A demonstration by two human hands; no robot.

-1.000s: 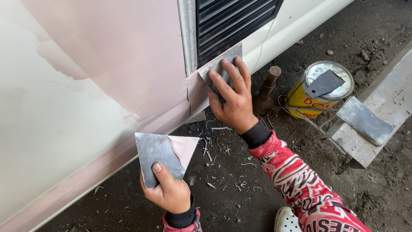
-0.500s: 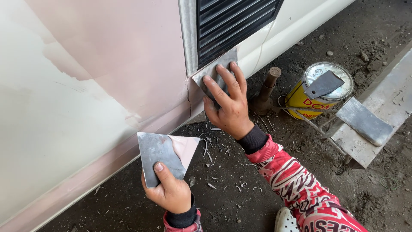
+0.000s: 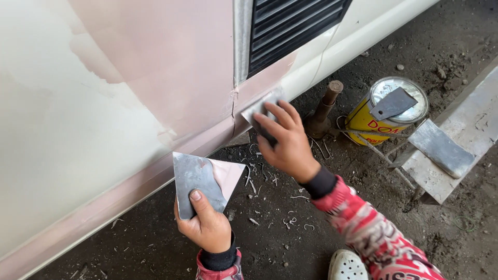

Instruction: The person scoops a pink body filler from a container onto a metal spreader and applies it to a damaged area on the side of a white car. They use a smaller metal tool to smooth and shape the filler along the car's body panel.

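Your right hand (image 3: 285, 142) presses a small metal spreader (image 3: 259, 111) flat against the lower edge of the vehicle panel (image 3: 171, 67), just below the dark louvred vent (image 3: 290, 26). Your fingers are spread over the blade and hide most of it; only its upper-left corner and edge show, so its full shape cannot be told. The visible edge runs aslant, rising from lower left to upper right, in line with the pink filler strip along the panel's bottom edge. The hand is closed on no handle: it bears on the blade with the fingers extended.

Your left hand (image 3: 207, 225) grips a second, flat metal plate (image 3: 194, 181) by its lower end, thumb laid up its face and fingers curled behind. The plate stands nearly upright, its long axis running from your hand toward the panel, and its top edge lies close under the panel's lower rim. A smear of pink filler (image 3: 228, 173) covers its right part and tapers to a point aimed right, toward your other hand.

To the right, well apart from both hands, a yellow tin (image 3: 363, 122) stands on the dirt floor (image 3: 290, 243) with a spare blade (image 3: 391, 103) lying across its open top. Beside the tin, a grey block (image 3: 441, 148) rests on a pale metal board (image 3: 477, 119). A rusty short post (image 3: 324, 109) stands between the tin and your right hand. A white shoe (image 3: 345, 267) shows at the lower edge.
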